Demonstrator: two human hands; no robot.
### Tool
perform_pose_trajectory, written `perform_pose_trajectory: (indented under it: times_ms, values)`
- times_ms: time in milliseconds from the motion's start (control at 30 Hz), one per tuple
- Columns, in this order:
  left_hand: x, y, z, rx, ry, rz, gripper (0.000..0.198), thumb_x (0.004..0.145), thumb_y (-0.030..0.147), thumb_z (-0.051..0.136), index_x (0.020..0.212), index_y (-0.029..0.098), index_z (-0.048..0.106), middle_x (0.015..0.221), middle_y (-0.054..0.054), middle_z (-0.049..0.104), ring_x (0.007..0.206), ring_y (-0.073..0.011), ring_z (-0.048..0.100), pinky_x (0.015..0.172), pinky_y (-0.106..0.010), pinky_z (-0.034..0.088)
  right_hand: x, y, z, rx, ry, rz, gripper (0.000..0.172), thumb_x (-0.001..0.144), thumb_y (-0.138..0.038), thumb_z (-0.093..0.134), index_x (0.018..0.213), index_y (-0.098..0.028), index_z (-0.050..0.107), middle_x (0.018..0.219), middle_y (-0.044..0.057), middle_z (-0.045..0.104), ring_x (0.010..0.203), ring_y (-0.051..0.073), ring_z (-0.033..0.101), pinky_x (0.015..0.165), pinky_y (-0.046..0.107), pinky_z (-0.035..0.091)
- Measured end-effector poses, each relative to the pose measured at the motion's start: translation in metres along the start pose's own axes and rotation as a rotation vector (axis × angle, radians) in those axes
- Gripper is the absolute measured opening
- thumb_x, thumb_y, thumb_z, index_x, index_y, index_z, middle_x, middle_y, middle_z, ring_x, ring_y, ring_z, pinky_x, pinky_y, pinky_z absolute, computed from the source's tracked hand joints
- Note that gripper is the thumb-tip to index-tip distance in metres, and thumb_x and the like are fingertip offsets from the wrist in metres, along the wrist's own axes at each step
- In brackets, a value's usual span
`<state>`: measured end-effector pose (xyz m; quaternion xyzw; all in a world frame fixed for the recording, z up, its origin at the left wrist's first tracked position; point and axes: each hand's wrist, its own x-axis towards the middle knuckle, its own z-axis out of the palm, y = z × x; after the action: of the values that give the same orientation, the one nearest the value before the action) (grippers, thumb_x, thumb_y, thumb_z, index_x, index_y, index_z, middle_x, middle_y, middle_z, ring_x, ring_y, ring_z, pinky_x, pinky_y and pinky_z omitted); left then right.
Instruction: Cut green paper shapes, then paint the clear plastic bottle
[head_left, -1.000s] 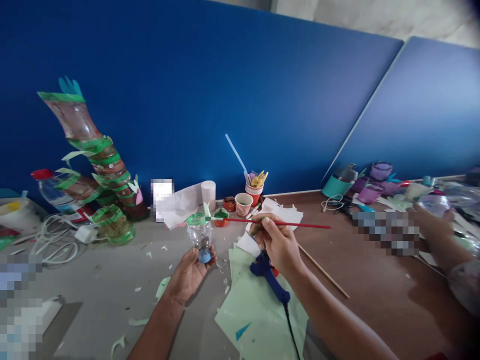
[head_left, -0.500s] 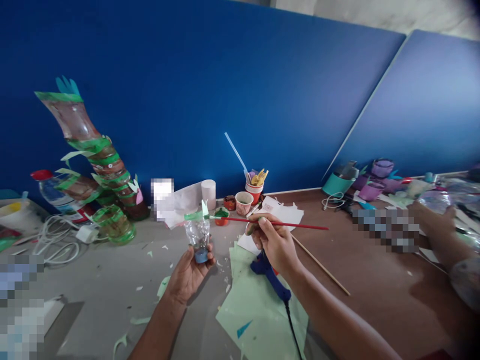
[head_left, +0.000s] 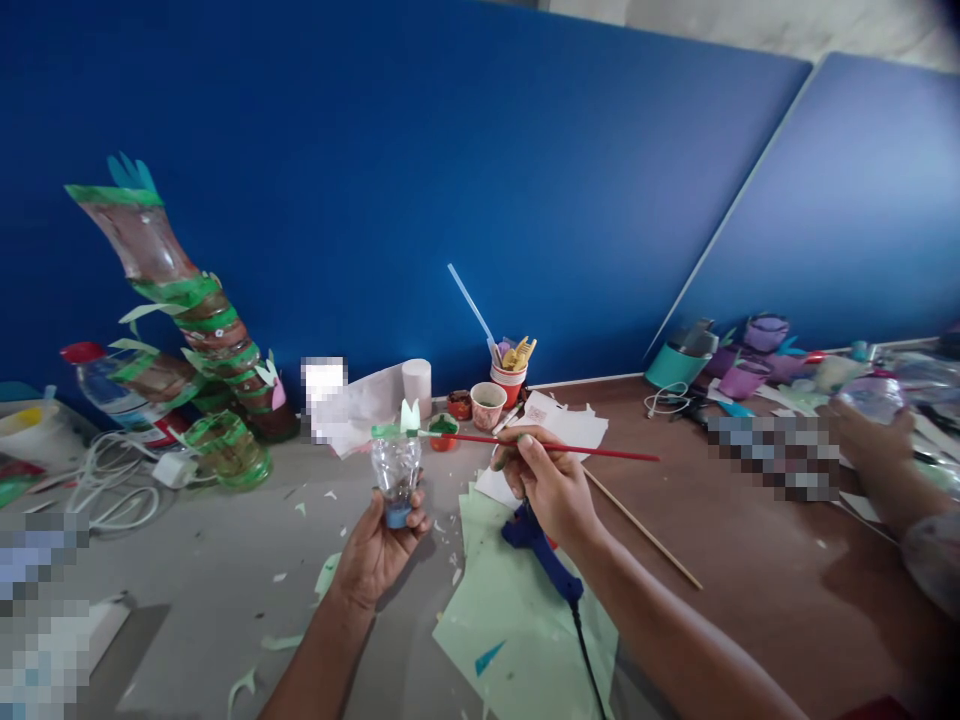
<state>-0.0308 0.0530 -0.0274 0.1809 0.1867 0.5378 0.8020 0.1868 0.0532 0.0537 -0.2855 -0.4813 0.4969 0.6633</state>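
Note:
My left hand (head_left: 382, 555) grips a cut clear plastic bottle (head_left: 396, 465) by its blue-capped end, cap down and cut rim up. Green paint lines part of that rim, and a pale green paper piece (head_left: 409, 415) stands at its far side. Between the fingers of my right hand (head_left: 544, 480) is a paintbrush (head_left: 570, 448) with a red handle. Its bristle end points left and meets the bottle's rim. Just behind lies a small tub of green paint (head_left: 444, 430). Under my right wrist, a blue glue gun (head_left: 541, 555) rests on pale green paper sheets (head_left: 517, 650).
A tall green-and-brown bottle structure (head_left: 225, 340) leans at the left, near a white cable (head_left: 112, 480). At the back stand a paper cup (head_left: 489, 405) and a red cup of sticks (head_left: 508, 385). A wooden stick (head_left: 645, 530) lies right. Another person's hand (head_left: 874, 450) is at far right.
My left hand has turned the bottle slightly, so the paper piece shows wider and the bottle stands more upright. The paintbrush stays at the rim, almost unmoved.

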Motion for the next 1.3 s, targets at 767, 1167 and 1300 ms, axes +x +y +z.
perform_pose_trajectory:
  times_ms: [767, 1167, 1300]
  values:
    - [0.005, -0.002, -0.005, 0.059, 0.102, 0.071, 0.031, 0.071, 0.038, 0.077, 0.087, 0.012, 0.069, 0.087, -0.008, 0.068, 0.069, -0.0143, 0.061, 0.066, -0.029, 0.052, 0.004, -0.005, -0.006, -0.003, 0.043, -0.020, 0.023, 0.087, -0.038, 0.060, 0.090, -0.017, 0.067, 0.064, 0.002, 0.065, 0.041, 0.008, 0.045, 0.039, 0.022, 0.031]
    - [0.003, -0.004, -0.004, 0.092, 0.111, 0.094, 0.032, 0.068, 0.038, 0.080, 0.084, 0.013, 0.068, 0.089, -0.007, 0.067, 0.072, -0.0141, 0.060, 0.069, -0.029, 0.052, 0.000, -0.005, -0.004, -0.061, 0.010, -0.063, 0.022, 0.090, -0.037, 0.057, 0.095, -0.018, 0.066, 0.070, 0.003, 0.067, 0.044, 0.007, 0.047, 0.042, 0.023, 0.034]
    - [0.003, -0.005, -0.004, 0.155, 0.119, 0.114, 0.028, 0.062, 0.030, 0.084, 0.077, 0.013, 0.068, 0.088, -0.006, 0.068, 0.078, -0.0160, 0.063, 0.074, -0.030, 0.054, -0.003, -0.008, -0.001, -0.051, -0.014, -0.042, 0.022, 0.089, -0.037, 0.057, 0.094, -0.018, 0.066, 0.070, 0.003, 0.066, 0.044, 0.008, 0.046, 0.042, 0.023, 0.034]
